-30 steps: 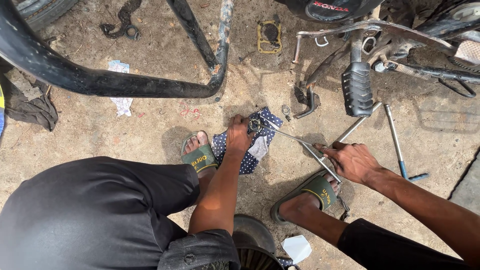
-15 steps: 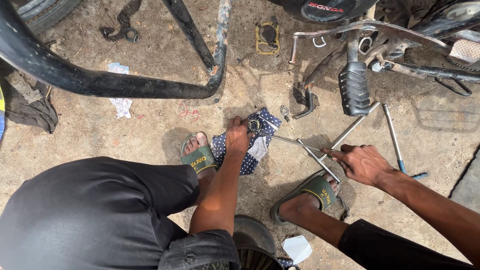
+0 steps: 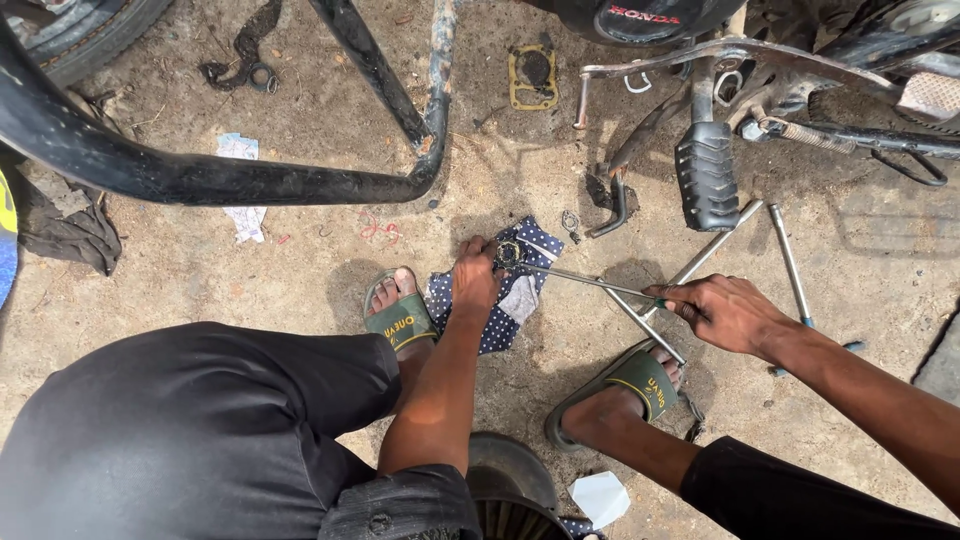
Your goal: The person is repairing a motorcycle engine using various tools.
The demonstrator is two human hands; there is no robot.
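Note:
My left hand [image 3: 475, 282] presses on a small round metal part [image 3: 510, 253] that lies on a blue dotted cloth [image 3: 500, 325] on the ground. A long thin metal rod tool [image 3: 585, 280] is gripped in my right hand [image 3: 725, 312], and its far tip rests at the round part. A second bar [image 3: 645, 325] crosses under the rod near my right hand. Both my feet wear green sandals, one [image 3: 400, 318] beside the cloth and one [image 3: 645, 385] below my right hand.
A motorcycle's footpeg [image 3: 705, 175] and side stand [image 3: 612, 205] are just beyond the cloth. Two long T-handle wrenches [image 3: 790, 262] lie at the right. A black frame tube [image 3: 200, 178] crosses the upper left. A gasket [image 3: 533, 77] lies farther back, a dark round part [image 3: 510, 478] between my knees.
My right hand has shifted slightly to the right with the rod. My left hand stays on the round part on the cloth.

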